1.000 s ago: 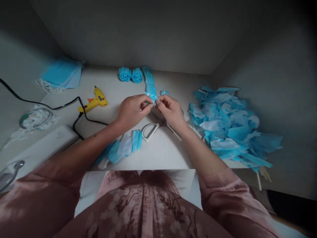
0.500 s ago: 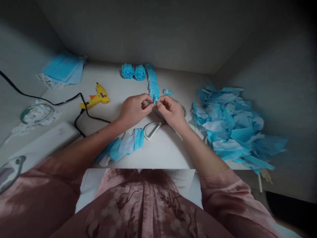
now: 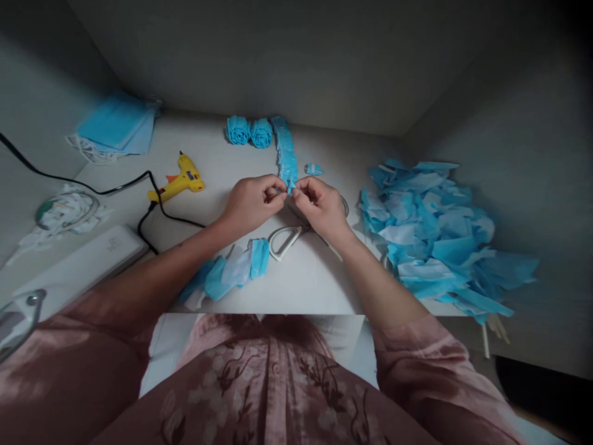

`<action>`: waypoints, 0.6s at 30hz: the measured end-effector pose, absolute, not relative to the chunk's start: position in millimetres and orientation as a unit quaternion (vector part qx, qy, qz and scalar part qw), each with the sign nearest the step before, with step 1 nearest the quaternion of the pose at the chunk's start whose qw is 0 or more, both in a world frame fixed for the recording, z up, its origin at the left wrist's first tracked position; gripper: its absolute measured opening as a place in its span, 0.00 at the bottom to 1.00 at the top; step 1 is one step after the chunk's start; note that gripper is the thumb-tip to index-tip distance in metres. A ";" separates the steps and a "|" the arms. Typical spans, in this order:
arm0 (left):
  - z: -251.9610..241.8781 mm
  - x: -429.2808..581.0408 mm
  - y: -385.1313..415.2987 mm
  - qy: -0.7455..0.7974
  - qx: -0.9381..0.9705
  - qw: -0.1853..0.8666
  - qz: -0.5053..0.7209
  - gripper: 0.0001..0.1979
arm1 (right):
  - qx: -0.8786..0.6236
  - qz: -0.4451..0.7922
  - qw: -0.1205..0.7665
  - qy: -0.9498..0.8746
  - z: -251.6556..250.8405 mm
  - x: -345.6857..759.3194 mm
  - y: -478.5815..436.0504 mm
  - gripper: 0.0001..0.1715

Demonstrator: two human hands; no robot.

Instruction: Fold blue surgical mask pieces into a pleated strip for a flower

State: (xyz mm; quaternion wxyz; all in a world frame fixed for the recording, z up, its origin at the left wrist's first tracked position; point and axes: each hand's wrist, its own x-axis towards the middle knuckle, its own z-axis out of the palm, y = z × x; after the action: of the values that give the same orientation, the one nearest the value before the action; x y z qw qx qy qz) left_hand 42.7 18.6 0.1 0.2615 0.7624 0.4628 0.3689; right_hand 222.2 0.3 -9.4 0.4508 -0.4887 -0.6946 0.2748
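Over the middle of the white table, my left hand and my right hand meet, each pinching a small piece of blue fabric between thumb and fingers. Just beyond the fingertips runs a gathered blue strip of the same material; I cannot tell whether the piece is joined to it. Two rolled blue fabric roses sit left of the strip. A small folded blue scrap lies beyond my right hand. Under my right hand are scissors, partly hidden, one pale handle loop showing.
At the left lie a yellow glue gun with a black cord, a stack of blue face masks, white scraps and a white box. Cut blue pieces rest by my left forearm. A large heap of blue cuttings fills the right side.
Both hands keep their pinch on the blue piece in almost the same place, with only slight finger movement. The view has shifted very slightly.
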 end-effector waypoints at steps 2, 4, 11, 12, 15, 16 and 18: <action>0.5 42.8 18.3 0.466 0.759 0.265 0.370 0.08 | -0.488 0.279 0.450 -0.694 -9.4 222.1 0.1 0.10; 0.5 42.8 18.3 0.466 0.757 0.268 0.371 0.08 | -0.487 0.282 0.451 -0.693 -9.7 222.0 0.0 0.10; -2.0 42.5 20.8 0.458 0.757 0.279 0.373 0.09 | -0.485 0.277 0.452 -0.696 -10.4 222.1 0.7 0.09; -2.3 42.4 21.3 0.458 0.757 0.280 0.374 0.09 | -0.484 0.278 0.453 -0.696 -10.3 222.2 0.8 0.10; -3.4 42.4 22.2 0.456 0.756 0.280 0.376 0.08 | -0.482 0.279 0.454 -0.696 -10.3 222.4 0.8 0.10; -3.7 42.4 22.3 0.456 0.756 0.280 0.376 0.08 | -0.482 0.279 0.453 -0.696 -10.4 222.5 0.7 0.10; -3.6 42.5 22.0 0.456 0.755 0.281 0.377 0.07 | -0.483 0.280 0.453 -0.695 -10.9 222.6 0.8 0.10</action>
State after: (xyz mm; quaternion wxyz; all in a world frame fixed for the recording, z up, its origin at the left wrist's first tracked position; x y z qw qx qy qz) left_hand 42.5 22.0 -3.6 0.2809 0.7554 0.4560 0.3775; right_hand 222.6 0.8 -10.9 0.4528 -0.4828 -0.6952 0.2803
